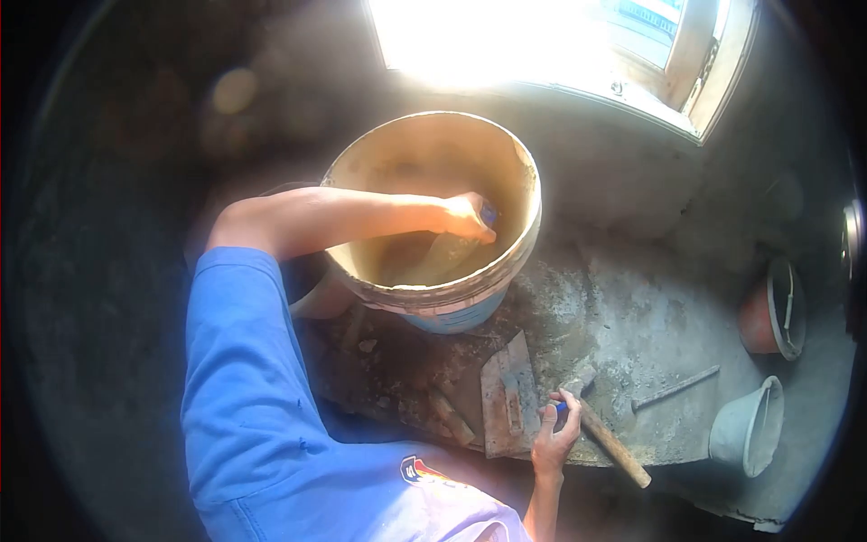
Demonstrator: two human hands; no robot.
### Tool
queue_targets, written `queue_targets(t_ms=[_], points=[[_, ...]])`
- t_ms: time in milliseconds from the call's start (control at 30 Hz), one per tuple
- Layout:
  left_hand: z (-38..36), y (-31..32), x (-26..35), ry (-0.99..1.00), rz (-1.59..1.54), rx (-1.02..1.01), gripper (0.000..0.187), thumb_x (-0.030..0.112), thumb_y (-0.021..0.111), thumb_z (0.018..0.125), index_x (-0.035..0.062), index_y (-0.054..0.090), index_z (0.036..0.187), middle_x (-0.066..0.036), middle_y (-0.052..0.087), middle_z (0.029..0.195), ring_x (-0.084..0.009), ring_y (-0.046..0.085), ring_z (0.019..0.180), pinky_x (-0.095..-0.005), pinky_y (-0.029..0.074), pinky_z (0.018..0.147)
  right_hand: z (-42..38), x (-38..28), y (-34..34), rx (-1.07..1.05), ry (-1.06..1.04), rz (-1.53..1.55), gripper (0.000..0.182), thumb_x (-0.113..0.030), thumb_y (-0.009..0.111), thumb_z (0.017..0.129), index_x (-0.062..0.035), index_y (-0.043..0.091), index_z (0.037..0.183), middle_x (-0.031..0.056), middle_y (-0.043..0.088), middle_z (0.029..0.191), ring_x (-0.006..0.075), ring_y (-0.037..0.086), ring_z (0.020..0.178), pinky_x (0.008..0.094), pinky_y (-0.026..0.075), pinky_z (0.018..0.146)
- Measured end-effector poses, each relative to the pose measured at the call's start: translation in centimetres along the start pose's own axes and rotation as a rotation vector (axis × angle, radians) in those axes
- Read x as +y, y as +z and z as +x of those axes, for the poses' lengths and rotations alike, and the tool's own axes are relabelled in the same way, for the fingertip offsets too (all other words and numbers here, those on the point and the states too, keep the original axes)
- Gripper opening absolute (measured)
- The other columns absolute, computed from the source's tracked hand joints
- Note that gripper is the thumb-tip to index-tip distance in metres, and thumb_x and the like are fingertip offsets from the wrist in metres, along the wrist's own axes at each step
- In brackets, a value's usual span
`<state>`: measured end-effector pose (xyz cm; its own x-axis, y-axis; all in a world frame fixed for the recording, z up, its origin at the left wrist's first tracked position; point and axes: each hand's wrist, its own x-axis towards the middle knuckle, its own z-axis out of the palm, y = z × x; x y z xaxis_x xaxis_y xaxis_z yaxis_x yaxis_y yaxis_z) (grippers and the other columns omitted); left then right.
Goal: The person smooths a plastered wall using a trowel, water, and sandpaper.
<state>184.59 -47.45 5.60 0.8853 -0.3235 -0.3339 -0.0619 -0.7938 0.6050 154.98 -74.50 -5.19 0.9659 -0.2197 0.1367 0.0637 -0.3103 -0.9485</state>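
Note:
My left hand (470,218) reaches inside a large cream bucket (526,230), fingers closed on a tool with a blue handle end (489,214). A pale flat shape (440,259) below the hand may be its blade, but glare blurs it. My right hand (554,438) is low at the centre, thumb and fingers closed on a small blue object (562,406) whose kind I cannot make out. Just beyond it lies a hammer (614,443) with a wooden handle. To its left is a plastering trowel (510,397), its handle facing up.
The dusty grey surface (650,316) carries a thin metal rod (675,387) and a short piece of wood (451,417). At the right are a reddish bucket (760,318) and a pale bucket (736,429), both tipped. An open window (695,72) glares above.

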Motion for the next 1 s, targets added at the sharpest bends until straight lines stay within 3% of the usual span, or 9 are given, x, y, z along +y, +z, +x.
queue_targets(t_ms=[33,167,300,400,567,633,767,833,1000], points=[[0.6,0.1,0.6,-0.123,0.062,-0.120,0.050,0.031,0.073,0.069,0.0005,0.064,0.107,-0.013,0.065,0.102,-0.0244,0.059,0.097,-0.0348,0.047,0.081,0.0,0.1,-0.2,-0.004,0.012,-0.013,0.030,-0.021,0.054,0.095,0.0001,0.052,0.116,0.0154,0.059,0.102,0.0283,0.058,0.092,0.0377,0.046,0.080],[5.1,2.6,-1.0,-0.143,0.052,-0.129,0.062,0.040,0.067,0.073,-0.0009,0.060,0.119,-0.020,0.060,0.119,-0.0301,0.055,0.112,-0.0383,0.043,0.092,1.2,0.6,-0.3,0.001,-0.042,-0.119,0.030,-0.020,0.054,0.095,0.0004,0.052,0.117,0.0152,0.059,0.103,0.0279,0.058,0.093,0.0372,0.047,0.081],[6.4,3.8,-1.0,-0.124,0.141,-0.113,0.066,0.039,0.069,0.072,-0.0008,0.057,0.123,-0.020,0.057,0.125,-0.0318,0.052,0.117,-0.0387,0.041,0.097,3.0,0.6,-0.1,0.031,-0.032,-0.122,0.031,-0.021,0.054,0.095,0.0008,0.051,0.117,0.0150,0.059,0.102,0.0273,0.058,0.092,0.0376,0.047,0.081],[6.5,3.8,-1.4,-0.004,0.089,-0.260,0.068,0.038,0.070,0.071,-0.0007,0.056,0.125,-0.021,0.056,0.127,-0.0334,0.050,0.119,-0.0398,0.040,0.099,4.2,-0.3,0.1,0.049,0.014,-0.094,0.032,-0.022,0.054,0.095,0.0010,0.051,0.117,0.0147,0.058,0.101,0.0253,0.059,0.086,0.0366,0.047,0.079],[5.9,3.6,-2.5,-0.102,0.126,-0.223,0.056,0.037,0.070,0.071,-0.0017,0.063,0.112,-0.019,0.063,0.112,-0.0300,0.058,0.106,-0.0385,0.045,0.089,6.0,-0.3,1.0,0.066,0.027,-0.077,0.032,-0.022,0.053,0.095,0.0013,0.051,0.117,0.0143,0.057,0.100,0.0222,0.059,0.077,0.0345,0.047,0.075],[6.6,4.6,-3.6,-0.137,0.133,-0.195,0.053,0.036,0.069,0.071,-0.0019,0.065,0.108,-0.018,0.065,0.107,-0.0289,0.060,0.101,-0.0382,0.047,0.086,6.2,-0.2,0.8,0.038,-0.002,-0.115,0.034,-0.022,0.053,0.096,-0.0005,0.049,0.122,0.0116,0.057,0.105,0.0164,0.058,0.076,0.0310,0.046,0.074],[7.2,6.0,-5.5,-0.170,0.110,-0.164,0.049,0.035,0.069,0.071,-0.0021,0.067,0.103,-0.018,0.067,0.101,-0.0276,0.063,0.096,-0.0379,0.048,0.083,6.8,0.3,0.9,0.043,-0.016,-0.170,0.034,-0.022,0.053,0.096,-0.0006,0.049,0.123,0.0118,0.057,0.105,0.0161,0.057,0.077,0.0308,0.046,0.074],[6.7,5.6,-5.5,-0.167,0.073,-0.144,0.048,0.035,0.068,0.072,-0.0020,0.067,0.102,-0.017,0.067,0.099,-0.0273,0.063,0.094,-0.0378,0.048,0.082,6.8,0.3,1.2,0.088,-0.004,-0.157,0.033,-0.023,0.053,0.095,0.0014,0.051,0.117,0.0147,0.057,0.101,0.0226,0.058,0.077,0.0352,0.047,0.076],[5.9,4.7,-5.3,-0.149,-0.002,-0.083,0.045,0.035,0.068,0.072,-0.0018,0.068,0.098,-0.017,0.067,0.095,-0.0265,0.063,0.090,-0.0376,0.048,0.080,6.5,0.8,1.6,0.060,0.052,-0.115,0.035,-0.024,0.053,0.096,0.0007,0.050,0.120,0.0133,0.057,0.104,0.0199,0.058,0.079,0.0332,0.046,0.076]])
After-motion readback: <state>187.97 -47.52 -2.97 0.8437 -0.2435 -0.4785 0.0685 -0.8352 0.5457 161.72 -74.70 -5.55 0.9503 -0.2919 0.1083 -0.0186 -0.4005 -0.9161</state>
